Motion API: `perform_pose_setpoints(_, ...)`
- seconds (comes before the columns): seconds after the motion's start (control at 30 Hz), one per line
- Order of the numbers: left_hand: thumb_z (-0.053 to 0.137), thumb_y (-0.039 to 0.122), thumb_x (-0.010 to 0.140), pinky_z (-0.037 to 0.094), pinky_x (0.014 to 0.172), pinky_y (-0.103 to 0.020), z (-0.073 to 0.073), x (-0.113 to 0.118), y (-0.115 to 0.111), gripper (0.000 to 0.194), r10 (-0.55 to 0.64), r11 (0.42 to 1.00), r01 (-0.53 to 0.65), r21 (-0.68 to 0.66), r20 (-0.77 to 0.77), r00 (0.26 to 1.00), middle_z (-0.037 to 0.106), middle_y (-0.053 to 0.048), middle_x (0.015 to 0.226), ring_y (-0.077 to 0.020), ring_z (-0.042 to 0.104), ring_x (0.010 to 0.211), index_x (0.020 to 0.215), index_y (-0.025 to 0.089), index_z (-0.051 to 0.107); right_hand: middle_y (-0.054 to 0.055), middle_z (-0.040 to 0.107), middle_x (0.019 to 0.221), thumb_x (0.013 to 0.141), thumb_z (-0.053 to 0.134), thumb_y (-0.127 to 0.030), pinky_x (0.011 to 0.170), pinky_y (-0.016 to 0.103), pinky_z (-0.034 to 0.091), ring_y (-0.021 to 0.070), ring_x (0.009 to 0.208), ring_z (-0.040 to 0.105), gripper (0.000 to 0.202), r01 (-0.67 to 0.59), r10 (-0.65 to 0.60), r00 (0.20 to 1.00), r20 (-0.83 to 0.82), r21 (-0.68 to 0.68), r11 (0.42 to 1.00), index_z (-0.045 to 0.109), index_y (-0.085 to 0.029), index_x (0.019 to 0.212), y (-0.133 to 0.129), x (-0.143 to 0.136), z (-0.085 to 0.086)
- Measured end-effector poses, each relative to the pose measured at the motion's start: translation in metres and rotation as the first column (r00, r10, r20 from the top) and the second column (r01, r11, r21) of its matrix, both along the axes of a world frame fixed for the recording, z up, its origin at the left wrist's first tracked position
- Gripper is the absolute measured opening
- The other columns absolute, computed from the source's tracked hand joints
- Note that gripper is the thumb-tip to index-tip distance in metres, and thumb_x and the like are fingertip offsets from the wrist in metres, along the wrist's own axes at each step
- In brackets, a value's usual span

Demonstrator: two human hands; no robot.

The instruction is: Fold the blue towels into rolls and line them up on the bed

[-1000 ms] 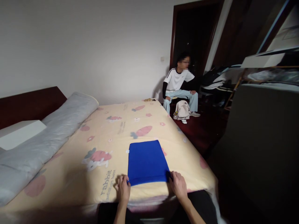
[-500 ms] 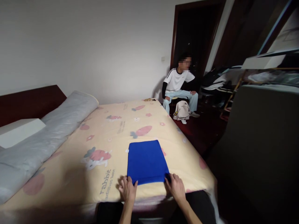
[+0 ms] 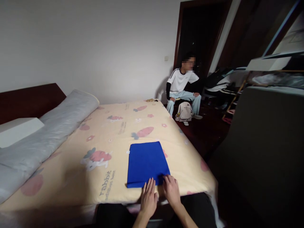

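Note:
A folded blue cloth [image 3: 148, 163] lies flat on the bed close to its near edge, a small white tag showing at its left side. My left hand [image 3: 149, 198] rests at the middle of the cloth's near edge, fingers stretched out and lying on the fabric. At the near right corner, my right hand [image 3: 171, 190] has its fingers bent and pinched on the cloth; the thumb is mostly hidden. Both hands are close together. The cloth's near left corner lies flat, with a fold line along the near edge.
The bed [image 3: 114, 129] has a yellow sheet with rabbit and carrot prints. A rolled grey quilt [image 3: 57, 123] and a white box-like block [image 3: 21, 131] lie left. A seated person [image 3: 181, 85] is beyond the bed, a pale backpack [image 3: 184, 111] nearby. A dark panel [image 3: 266, 142] stands right.
My left hand has let go of the near left corner and moved right to the middle of the near edge, fingers now straight. The right hand stays near the right corner.

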State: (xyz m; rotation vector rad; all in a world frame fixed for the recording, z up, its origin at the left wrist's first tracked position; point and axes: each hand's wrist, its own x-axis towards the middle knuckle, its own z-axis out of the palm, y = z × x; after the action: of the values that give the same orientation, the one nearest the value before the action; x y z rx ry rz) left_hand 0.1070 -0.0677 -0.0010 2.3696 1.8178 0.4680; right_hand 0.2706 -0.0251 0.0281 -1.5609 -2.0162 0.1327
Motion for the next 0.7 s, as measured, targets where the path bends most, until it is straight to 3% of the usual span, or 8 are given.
perform_pose_setpoints(0.1, 0.034, 0.022, 0.092, 0.03, 0.119, -0.042, -0.001, -0.003, 0.004, 0.056, -0.027, 0.998, 0.026, -0.052, -0.026, 0.999, 0.035, -0.003, 0.154, -0.0182, 0.031, 0.142, 0.148, 0.022, 0.029, 0.009, 0.065, 0.122, 0.097, 0.033, -0.025, 0.098, 0.039, 0.045, 0.0233, 0.113, 0.059, 0.038, -0.293, 0.264, 0.935, -0.237, -0.097, 0.951, 0.059, -0.022, 0.124, -0.012, -0.03, 0.008)
perform_pose_setpoints(0.23, 0.033, 0.024, 0.094, 0.03, 0.118, -0.044, -0.002, -0.012, 0.01, 0.054, -0.096, 0.993, 0.093, -0.077, -0.043, 0.994, 0.04, -0.003, 0.15, -0.0186, 0.038, 0.139, 0.148, 0.027, 0.027, 0.006, 0.056, 0.139, 0.101, 0.029, -0.039, 0.11, 0.042, 0.038, 0.0216, 0.13, 0.049, 0.045, -0.406, 0.321, 0.879, -0.352, -0.2, 0.892, 0.051, -0.024, 0.137, -0.016, -0.05, 0.002)
perform_pose_setpoints(0.33, 0.027, 0.026, 0.097, 0.031, 0.117, -0.043, 0.0, -0.038, 0.011, 0.052, -0.041, 0.999, 0.04, -0.022, -0.069, 0.997, 0.039, -0.001, 0.151, -0.0161, 0.036, 0.14, 0.148, 0.028, 0.022, 0.007, 0.047, 0.146, 0.099, 0.032, -0.047, 0.114, 0.047, 0.032, 0.0238, 0.138, 0.039, 0.05, -0.358, 0.291, 0.917, -0.273, -0.242, 0.902, 0.047, -0.023, 0.141, -0.009, -0.032, -0.012)
perform_pose_setpoints(0.43, 0.023, 0.032, 0.098, 0.034, 0.114, -0.043, 0.005, -0.077, 0.008, 0.051, 0.129, 0.991, -0.131, -0.007, -0.14, 0.982, 0.033, -0.001, 0.154, -0.0164, 0.032, 0.142, 0.149, 0.028, 0.02, 0.009, 0.043, 0.148, 0.098, 0.033, -0.052, 0.115, 0.049, 0.028, 0.0252, 0.141, 0.032, 0.056, -0.242, 0.206, 0.965, -0.16, -0.251, 0.937, 0.045, -0.021, 0.142, 0.0, 0.0, -0.027)
perform_pose_setpoints(0.53, 0.025, 0.037, 0.097, 0.025, 0.116, -0.052, 0.01, -0.107, 0.004, 0.05, 0.288, 0.954, -0.299, -0.012, -0.235, 0.928, 0.029, 0.0, 0.155, -0.0201, 0.027, 0.144, 0.148, 0.032, 0.023, 0.008, 0.043, 0.148, 0.098, 0.032, -0.053, 0.116, 0.051, 0.025, 0.0249, 0.14, 0.034, 0.056, -0.139, 0.126, 0.99, -0.071, -0.23, 0.963, 0.044, -0.023, 0.143, 0.006, 0.022, -0.04)
perform_pose_setpoints(0.6, 0.027, 0.034, 0.096, 0.017, 0.117, -0.057, 0.01, -0.113, 0.003, 0.05, 0.373, 0.924, -0.381, 0.026, -0.283, 0.884, 0.029, 0.0, 0.156, -0.0221, 0.023, 0.145, 0.146, 0.034, 0.027, 0.008, 0.045, 0.147, 0.097, 0.032, -0.054, 0.115, 0.052, 0.025, 0.0251, 0.139, 0.036, 0.055, -0.086, 0.081, 0.996, -0.031, -0.206, 0.975, 0.045, -0.024, 0.142, 0.008, 0.024, -0.047)
perform_pose_setpoints(0.7, 0.029, 0.021, 0.093, 0.01, 0.117, -0.061, 0.01, -0.1, 0.005, 0.053, 0.483, 0.876, -0.46, 0.148, -0.271, 0.833, 0.028, -0.004, 0.156, -0.023, 0.019, 0.146, 0.144, 0.031, 0.035, 0.009, 0.047, 0.145, 0.097, 0.032, -0.053, 0.114, 0.052, 0.026, 0.0264, 0.138, 0.038, 0.055, -0.019, 0.019, 1.0, 0.0, -0.155, 0.988, 0.048, -0.023, 0.14, 0.009, 0.014, -0.053)
